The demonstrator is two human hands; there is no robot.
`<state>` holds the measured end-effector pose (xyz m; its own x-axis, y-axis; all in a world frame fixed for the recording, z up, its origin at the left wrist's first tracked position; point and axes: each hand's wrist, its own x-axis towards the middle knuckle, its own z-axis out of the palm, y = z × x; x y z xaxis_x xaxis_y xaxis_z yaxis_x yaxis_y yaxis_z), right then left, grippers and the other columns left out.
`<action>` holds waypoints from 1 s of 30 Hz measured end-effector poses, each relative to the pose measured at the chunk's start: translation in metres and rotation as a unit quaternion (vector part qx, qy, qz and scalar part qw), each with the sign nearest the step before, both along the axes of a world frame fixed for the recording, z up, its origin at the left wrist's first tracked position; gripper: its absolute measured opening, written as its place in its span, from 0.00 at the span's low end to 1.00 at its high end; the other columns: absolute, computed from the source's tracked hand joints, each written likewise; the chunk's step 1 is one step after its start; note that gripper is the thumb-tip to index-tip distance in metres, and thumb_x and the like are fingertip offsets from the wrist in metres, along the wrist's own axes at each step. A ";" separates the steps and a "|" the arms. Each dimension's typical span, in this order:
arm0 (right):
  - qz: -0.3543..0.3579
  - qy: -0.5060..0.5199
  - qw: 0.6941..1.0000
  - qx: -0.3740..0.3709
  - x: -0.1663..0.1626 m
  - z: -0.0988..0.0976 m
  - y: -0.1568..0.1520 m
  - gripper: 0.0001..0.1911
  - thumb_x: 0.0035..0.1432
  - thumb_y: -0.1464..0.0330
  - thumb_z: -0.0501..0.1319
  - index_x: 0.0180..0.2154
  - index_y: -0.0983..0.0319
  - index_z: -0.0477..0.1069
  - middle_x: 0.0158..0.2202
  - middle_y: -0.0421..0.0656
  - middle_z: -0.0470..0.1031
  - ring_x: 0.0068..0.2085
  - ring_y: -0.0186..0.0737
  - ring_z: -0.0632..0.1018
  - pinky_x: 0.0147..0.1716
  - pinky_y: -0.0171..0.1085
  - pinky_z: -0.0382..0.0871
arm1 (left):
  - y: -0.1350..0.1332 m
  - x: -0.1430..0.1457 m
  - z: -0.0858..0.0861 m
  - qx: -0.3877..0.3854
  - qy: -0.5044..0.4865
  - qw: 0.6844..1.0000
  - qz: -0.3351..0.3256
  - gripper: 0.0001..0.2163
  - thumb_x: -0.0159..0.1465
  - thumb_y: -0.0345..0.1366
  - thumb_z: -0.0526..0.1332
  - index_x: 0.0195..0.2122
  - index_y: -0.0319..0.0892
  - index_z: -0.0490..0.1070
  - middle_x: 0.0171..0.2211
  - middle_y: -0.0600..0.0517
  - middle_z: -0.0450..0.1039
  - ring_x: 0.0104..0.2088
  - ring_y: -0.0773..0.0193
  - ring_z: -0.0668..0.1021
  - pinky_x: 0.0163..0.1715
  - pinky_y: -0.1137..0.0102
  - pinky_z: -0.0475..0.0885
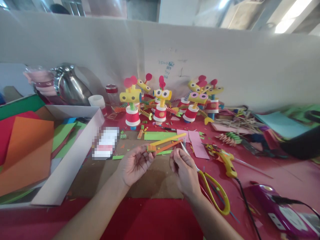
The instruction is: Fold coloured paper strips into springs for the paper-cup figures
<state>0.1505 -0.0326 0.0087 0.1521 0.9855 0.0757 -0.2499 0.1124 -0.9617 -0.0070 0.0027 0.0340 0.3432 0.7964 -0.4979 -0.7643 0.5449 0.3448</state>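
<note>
My left hand pinches a small folded paper spring of orange and yellow layers between thumb and fingertips. From the spring a yellow paper strip and an orange paper strip stick out to the right. My right hand is closed just below the free ends of the strips, thumb against curled fingers; whether anything is in it is hidden. Partly behind the right hand lie scissors with yellow handles. Beneath both hands is a brown board.
Several paper-cup figures stand along the back. A glue gun with a black cord lies right of the scissors, near a purple power strip. On the left, a white box holds coloured paper; a steel jug stands behind.
</note>
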 end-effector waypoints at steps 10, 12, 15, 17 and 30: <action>-0.039 -0.018 0.999 -0.012 -0.001 0.001 0.005 0.17 0.58 0.55 0.59 0.26 0.60 0.68 0.19 0.36 0.65 0.20 0.31 0.63 0.21 0.33 0.55 | -0.001 0.002 -0.008 0.092 0.087 0.992 -0.013 0.05 0.51 0.24 0.64 0.30 0.36 0.73 0.26 0.48 0.76 0.30 0.65 0.80 0.30 0.78 0.76; -0.028 -0.019 0.999 0.011 0.000 0.002 0.006 0.09 0.58 0.60 0.62 0.33 0.59 0.70 0.24 0.37 0.70 0.24 0.32 0.66 0.24 0.32 0.58 | -0.003 0.003 -0.010 0.128 0.110 0.986 -0.015 0.05 0.51 0.25 0.65 0.30 0.36 0.73 0.27 0.49 0.76 0.31 0.67 0.80 0.32 0.78 0.75; -0.012 -0.020 1.000 0.009 0.001 0.002 0.004 0.06 0.59 0.62 0.61 0.35 0.59 0.70 0.24 0.36 0.69 0.25 0.32 0.65 0.24 0.32 0.56 | -0.005 0.005 -0.012 0.177 0.139 0.974 -0.014 0.05 0.51 0.26 0.66 0.30 0.37 0.75 0.29 0.52 0.76 0.31 0.69 0.79 0.35 0.76 0.74; -0.006 -0.022 1.000 0.002 0.001 0.002 0.002 0.08 0.59 0.61 0.60 0.33 0.59 0.70 0.22 0.35 0.66 0.23 0.31 0.64 0.22 0.32 0.54 | -0.006 0.006 -0.012 0.196 0.155 0.968 -0.015 0.05 0.51 0.27 0.67 0.30 0.38 0.75 0.29 0.53 0.76 0.31 0.69 0.78 0.37 0.74 0.73; -0.001 -0.114 0.993 0.041 0.000 0.009 -0.002 0.08 0.56 0.61 0.63 0.34 0.58 0.71 0.34 0.40 0.73 0.33 0.35 0.72 0.33 0.34 0.65 | -0.009 0.010 -0.011 0.221 0.240 0.945 -0.012 0.05 0.51 0.31 0.67 0.29 0.40 0.75 0.28 0.54 0.74 0.31 0.69 0.75 0.36 0.71 0.68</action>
